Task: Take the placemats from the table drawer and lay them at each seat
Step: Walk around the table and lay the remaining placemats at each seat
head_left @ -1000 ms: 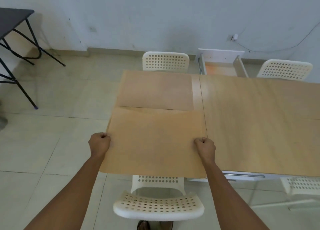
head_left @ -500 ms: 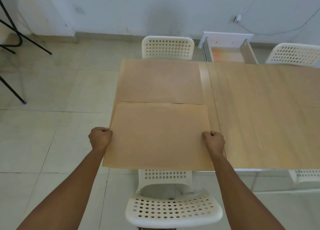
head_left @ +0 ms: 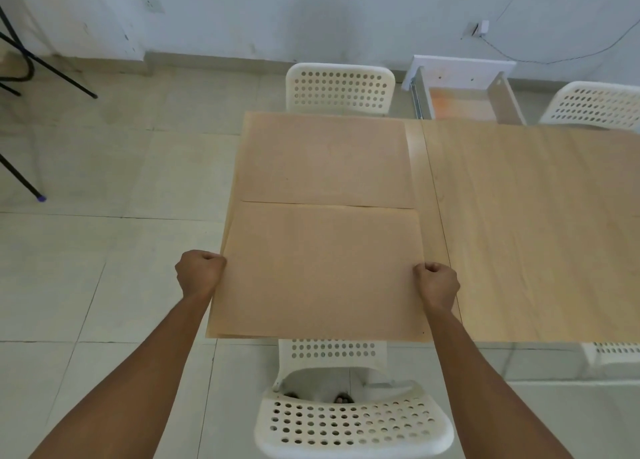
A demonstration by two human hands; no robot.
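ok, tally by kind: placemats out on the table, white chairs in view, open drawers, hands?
Placemats: 2, far placemat lying flat, near placemat gripped at its sides by the left hand and right hand
White chairs: 4, at
Open drawers: 1, drawer
Hands: 2
Total: 9

A: Seating? 
B: Four white perforated chairs showing: near chair (head_left: 353, 424) sitting at the bottom edge, far chair (head_left: 340, 88) standing opposite, a third chair (head_left: 595, 104) peeking in at upper right, a fourth chair (head_left: 613, 351) showing partly at lower right.

A: Anything else? 
B: Black folding legs (head_left: 20, 78) standing at left on the tiled floor (head_left: 104, 181); a wall plug (head_left: 479, 28) hanging on the white wall (head_left: 311, 8), its cable (head_left: 554, 57) trailing right.
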